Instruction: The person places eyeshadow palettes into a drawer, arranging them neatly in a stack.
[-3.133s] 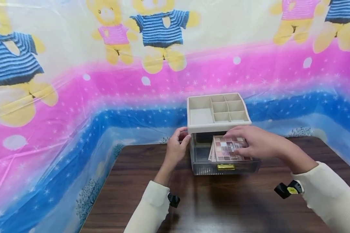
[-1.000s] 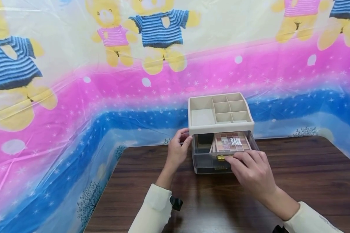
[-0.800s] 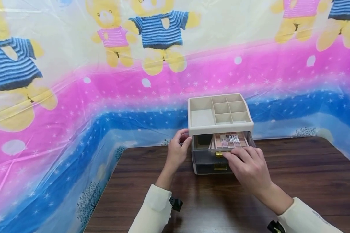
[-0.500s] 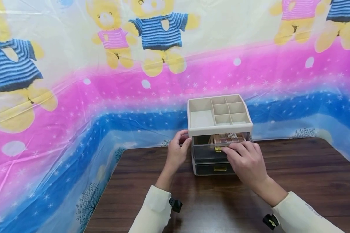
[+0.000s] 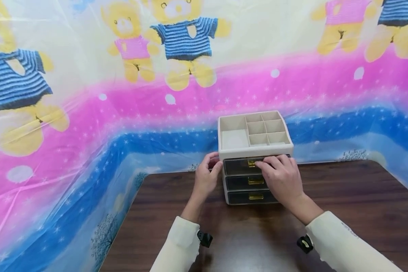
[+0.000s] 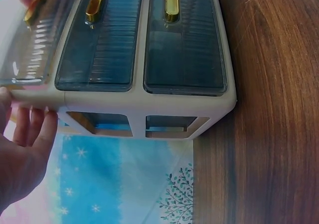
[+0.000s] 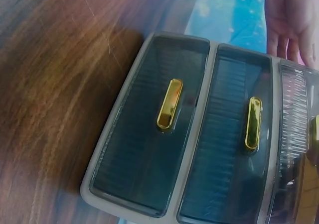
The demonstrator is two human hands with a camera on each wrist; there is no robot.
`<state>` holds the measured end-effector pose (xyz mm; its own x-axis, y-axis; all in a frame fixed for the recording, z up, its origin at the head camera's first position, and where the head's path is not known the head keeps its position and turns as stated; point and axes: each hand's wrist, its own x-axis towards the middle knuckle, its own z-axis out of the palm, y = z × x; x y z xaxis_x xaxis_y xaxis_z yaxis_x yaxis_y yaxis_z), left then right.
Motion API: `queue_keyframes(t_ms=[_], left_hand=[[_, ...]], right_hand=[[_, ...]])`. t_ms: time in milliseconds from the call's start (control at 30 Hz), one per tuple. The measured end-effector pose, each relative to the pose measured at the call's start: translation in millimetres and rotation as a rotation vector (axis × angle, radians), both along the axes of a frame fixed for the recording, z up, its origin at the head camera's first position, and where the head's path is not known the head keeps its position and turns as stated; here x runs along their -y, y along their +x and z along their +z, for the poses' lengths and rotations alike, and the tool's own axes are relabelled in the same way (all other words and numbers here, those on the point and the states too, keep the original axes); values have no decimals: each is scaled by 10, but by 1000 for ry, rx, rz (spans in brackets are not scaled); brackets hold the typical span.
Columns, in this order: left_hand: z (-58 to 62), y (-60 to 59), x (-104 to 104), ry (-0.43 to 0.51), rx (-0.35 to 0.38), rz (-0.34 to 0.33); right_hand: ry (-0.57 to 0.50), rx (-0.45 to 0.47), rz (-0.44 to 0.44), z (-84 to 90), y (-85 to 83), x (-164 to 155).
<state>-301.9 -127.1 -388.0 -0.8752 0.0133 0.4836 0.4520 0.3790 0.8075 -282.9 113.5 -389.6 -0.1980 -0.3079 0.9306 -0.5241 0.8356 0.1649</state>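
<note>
A cream drawer organizer (image 5: 255, 153) with three smoky see-through drawers stands on the table. My right hand (image 5: 282, 180) pinches the gold handle (image 5: 251, 164) of the top drawer (image 5: 235, 167), which sits almost flush with the frame. Below it, the middle drawer (image 5: 236, 183) and bottom drawer (image 5: 238, 197) are closed. At the organizer's left front edge, my left hand (image 5: 206, 175) grips the frame, thumb at the front and fingers along the side, as the left wrist view shows. The makeup palettes seen earlier are hidden inside the top drawer.
The organizer's top tray (image 5: 234, 138) has several small compartments and a larger one on the left. A dark wooden table (image 5: 251, 238) extends around it. Behind hangs a curtain (image 5: 176, 124) printed with bears and snowflakes.
Earlier my right hand was over the palettes in the pulled-out drawer. It then took the handle and slid the top drawer back in, covering the palettes. My left hand stayed at the side.
</note>
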Motion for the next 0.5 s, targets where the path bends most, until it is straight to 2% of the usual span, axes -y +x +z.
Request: queue_keyframes(t_ms=[267, 400, 500], left_hand=[[101, -65, 36, 10, -14, -2], [115, -72, 59, -5, -23, 5], [170, -46, 93, -43, -26, 9]], right_hand=[[-22, 51, -43, 120, -127, 63], [-24, 73, -26, 188, -108, 60], [-51, 151, -9, 316, -35, -11]])
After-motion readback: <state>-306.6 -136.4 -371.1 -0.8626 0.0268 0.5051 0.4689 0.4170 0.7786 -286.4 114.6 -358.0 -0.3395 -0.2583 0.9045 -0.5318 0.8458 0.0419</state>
